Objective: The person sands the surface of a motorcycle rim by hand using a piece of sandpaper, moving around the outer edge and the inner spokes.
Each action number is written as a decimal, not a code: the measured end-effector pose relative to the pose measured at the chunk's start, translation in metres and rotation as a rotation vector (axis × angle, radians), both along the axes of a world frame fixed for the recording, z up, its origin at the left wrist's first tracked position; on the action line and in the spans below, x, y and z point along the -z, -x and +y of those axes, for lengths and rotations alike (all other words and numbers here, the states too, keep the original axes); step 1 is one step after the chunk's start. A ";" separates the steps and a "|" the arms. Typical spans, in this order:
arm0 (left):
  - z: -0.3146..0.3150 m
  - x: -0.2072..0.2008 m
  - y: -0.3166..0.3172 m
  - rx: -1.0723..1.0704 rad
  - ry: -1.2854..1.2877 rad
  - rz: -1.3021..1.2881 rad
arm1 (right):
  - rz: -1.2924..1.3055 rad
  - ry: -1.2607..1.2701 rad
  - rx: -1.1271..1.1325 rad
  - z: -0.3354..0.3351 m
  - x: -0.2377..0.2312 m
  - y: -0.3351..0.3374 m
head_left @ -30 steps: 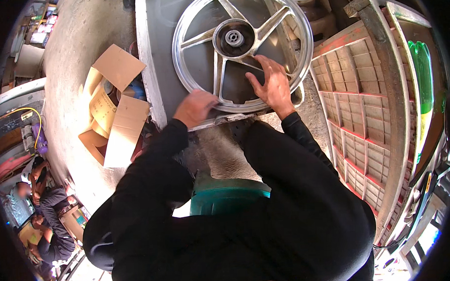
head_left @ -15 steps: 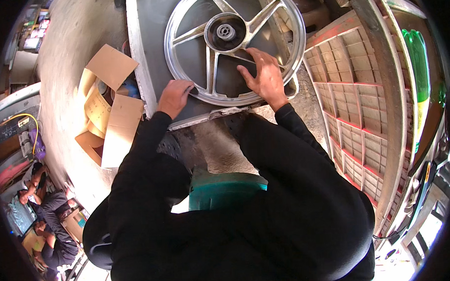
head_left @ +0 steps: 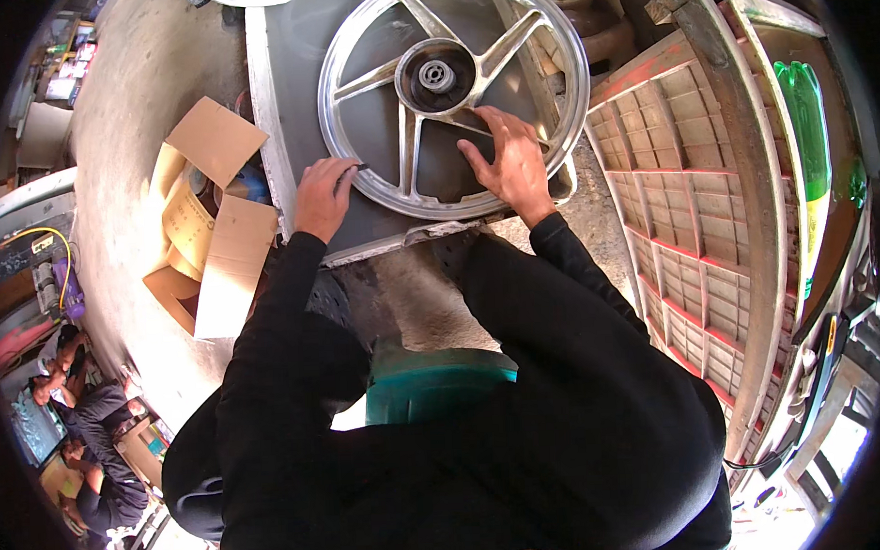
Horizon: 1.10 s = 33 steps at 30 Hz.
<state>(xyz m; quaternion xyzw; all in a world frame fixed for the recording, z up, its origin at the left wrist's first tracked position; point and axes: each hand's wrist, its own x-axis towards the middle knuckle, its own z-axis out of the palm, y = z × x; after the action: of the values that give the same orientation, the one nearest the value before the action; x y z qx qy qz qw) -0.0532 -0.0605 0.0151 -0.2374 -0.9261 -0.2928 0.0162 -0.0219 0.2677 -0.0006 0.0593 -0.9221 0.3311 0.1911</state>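
Note:
A bare silver spoked motorcycle wheel (head_left: 415, 213) lies flat over a grey-surfaced, pale-edged tray-like stand (head_left: 303, 96) in front of me. At the wheel's near-left rim is my left hand (head_left: 325, 194), its fingers pinched together on a small dark piece (head_left: 362, 166) whose kind I cannot make out. My right hand (head_left: 516, 166) rests over the near-right part of the wheel, fingertips at a spoke close to the hub (head_left: 437, 76) and thumb held apart. Nothing shows in its grasp.
An open cardboard box (head_left: 234, 253) with things inside stands left of the stand. To the right leans a wooden frame with a gridded panel (head_left: 689, 198), a green bottle (head_left: 805, 136) beyond it. A green plastic tub-like object (head_left: 439, 389) sits between my legs. People (head_left: 97, 432) sit far left.
My left hand has slid a little up and left along the rim with the dark piece. My right hand stays on the wheel. The whole view has shifted slightly.

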 end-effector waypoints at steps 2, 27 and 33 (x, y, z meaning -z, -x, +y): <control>-0.001 0.004 0.000 0.158 0.061 0.014 | -0.011 -0.009 -0.001 0.000 -0.001 -0.001; 0.067 0.002 -0.042 0.298 -0.135 -0.146 | 0.021 -0.006 -0.002 0.003 0.004 0.000; 0.008 0.009 -0.003 0.269 0.080 -0.051 | 0.020 -0.010 0.002 -0.001 -0.001 -0.002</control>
<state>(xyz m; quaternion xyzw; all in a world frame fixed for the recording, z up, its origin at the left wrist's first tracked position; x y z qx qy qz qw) -0.0507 -0.0521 0.0058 -0.3524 -0.8969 -0.2612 -0.0561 -0.0201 0.2666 0.0006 0.0626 -0.9219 0.3255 0.2004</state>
